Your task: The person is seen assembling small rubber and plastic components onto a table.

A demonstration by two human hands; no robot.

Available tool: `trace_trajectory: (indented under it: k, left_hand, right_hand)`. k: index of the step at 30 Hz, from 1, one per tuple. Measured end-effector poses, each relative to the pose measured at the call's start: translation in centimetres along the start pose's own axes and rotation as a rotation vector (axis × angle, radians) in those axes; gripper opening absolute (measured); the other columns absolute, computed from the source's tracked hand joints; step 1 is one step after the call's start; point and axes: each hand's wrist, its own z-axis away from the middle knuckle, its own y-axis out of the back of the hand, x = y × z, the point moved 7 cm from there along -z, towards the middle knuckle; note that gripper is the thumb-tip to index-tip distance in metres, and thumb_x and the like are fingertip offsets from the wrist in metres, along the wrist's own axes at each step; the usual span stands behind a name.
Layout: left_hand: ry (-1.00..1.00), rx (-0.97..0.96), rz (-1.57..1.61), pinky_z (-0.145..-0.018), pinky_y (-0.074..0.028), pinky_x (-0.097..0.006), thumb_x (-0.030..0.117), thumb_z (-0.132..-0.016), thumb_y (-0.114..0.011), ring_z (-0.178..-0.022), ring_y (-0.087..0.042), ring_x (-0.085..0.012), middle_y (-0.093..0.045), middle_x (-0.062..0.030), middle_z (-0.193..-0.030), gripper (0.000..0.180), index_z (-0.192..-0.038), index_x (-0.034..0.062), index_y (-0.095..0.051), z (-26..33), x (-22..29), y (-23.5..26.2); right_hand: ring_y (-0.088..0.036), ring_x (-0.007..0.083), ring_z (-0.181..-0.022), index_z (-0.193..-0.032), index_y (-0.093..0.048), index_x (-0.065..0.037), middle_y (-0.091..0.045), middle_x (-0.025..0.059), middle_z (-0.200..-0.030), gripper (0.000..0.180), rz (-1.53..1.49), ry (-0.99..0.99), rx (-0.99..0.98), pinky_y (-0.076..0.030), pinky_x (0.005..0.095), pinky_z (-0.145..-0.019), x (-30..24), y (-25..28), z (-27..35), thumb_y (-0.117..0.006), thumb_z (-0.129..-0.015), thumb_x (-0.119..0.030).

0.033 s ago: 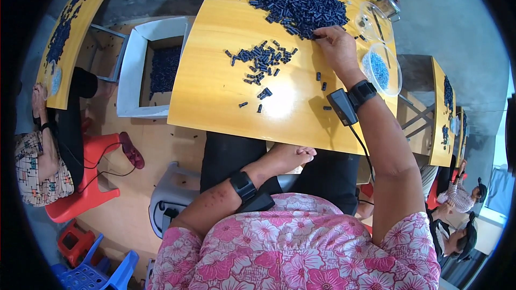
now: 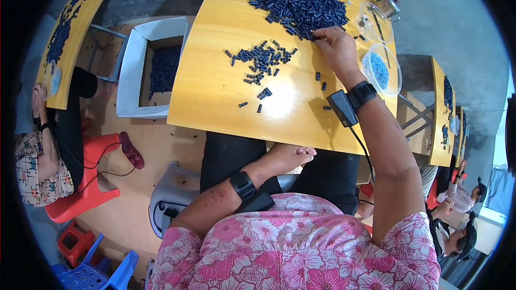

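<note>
Big yellow table [image 2: 215,91] with a heap of dark blue plastic bits [image 2: 301,2] at the far end – right hand [image 2: 336,48] fingers curled into its near edge, left hand [image 2: 287,157] loosely open, empty, on the lap

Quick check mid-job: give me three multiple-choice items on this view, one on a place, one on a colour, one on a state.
1. Where is the right hand?
A. at the edge of the big pile
B. in the cardboard box
C. on the lap

2. What colour is the table?
A. white
B. yellow
C. green

3. What is the left hand doing?
A. holding a bowl
B. resting below the table edge, nothing seen in it
C. lifting the box

A: fingers touch the dark pieces.
B: the top is yellow wood.
B: it lies over the lap.
</note>
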Motion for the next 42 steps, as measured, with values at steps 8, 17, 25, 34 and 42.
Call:
trace_trajectory:
  k: [8,17,25,34,42]
  left_hand:
    - [-0.043,0.001,0.016,-0.088,-0.046,-0.030,0.009,-0.091,-0.054,-0.098,-0.057,-0.0150,-0.062,-0.0076,-0.106,0.020,-0.108,0.0007,-0.057,-0.1,0.0,0.0]
    - [-0.047,0.009,0.010,-0.088,-0.045,-0.029,0.012,-0.091,-0.054,-0.097,-0.058,-0.0153,-0.063,-0.0081,-0.106,0.024,-0.111,0.0001,-0.057,0.5,1.2,0.3]
    - [-0.006,-0.001,0.001,-0.086,-0.046,-0.029,0.014,-0.092,-0.053,-0.095,-0.060,-0.0162,-0.064,-0.0093,-0.101,0.026,-0.111,-0.0017,-0.059,0.2,0.7,0.0]
    - [-0.097,0.114,0.083,-0.071,-0.049,-0.028,0.015,-0.083,-0.063,-0.077,-0.063,-0.0166,-0.067,-0.0097,-0.085,0.024,-0.098,-0.0030,-0.065,0.2,0.6,0.3]
    - [0.009,0.000,0.037,-0.087,-0.046,-0.031,0.013,-0.091,-0.055,-0.097,-0.060,-0.0180,-0.065,-0.0111,-0.103,0.026,-0.112,-0.0024,-0.059,0.2,0.4,-0.1]
  right_hand:
    - [-0.065,0.0264,-0.081,-0.089,-0.070,-0.005,-0.067,0.0137,-0.086,0.017,0.060,-0.075,-0.098,-0.051,0.0321,-0.075,-0.1,0.1,1.1,-0.064,-0.073,-0.005]
    - [-0.065,0.0190,-0.072,-0.085,-0.069,-0.004,-0.068,0.0105,-0.079,0.015,-0.014,-0.208,-0.204,-0.051,0.0296,-0.070,0.5,0.1,1.2,-0.068,-0.072,-0.009]
    - [-0.063,0.0161,-0.072,-0.090,-0.067,-0.004,-0.067,0.0083,-0.081,0.017,-0.144,-0.049,-0.031,-0.050,0.0285,-0.069,0.7,0.6,-1.4,-0.065,-0.074,-0.004]
    - [-0.061,0.0292,-0.085,-0.099,-0.068,-0.009,-0.062,0.0086,-0.090,0.026,0.083,0.218,-0.052,-0.049,0.0339,-0.076,-1.9,-0.8,-2.4,-0.063,-0.075,0.000]
    - [-0.058,0.0177,-0.079,-0.104,-0.067,-0.007,-0.058,0.0051,-0.087,0.023,-0.003,0.205,-0.224,-0.048,0.0276,-0.075,-1.7,-1.0,-1.6,-0.061,-0.083,-0.001]
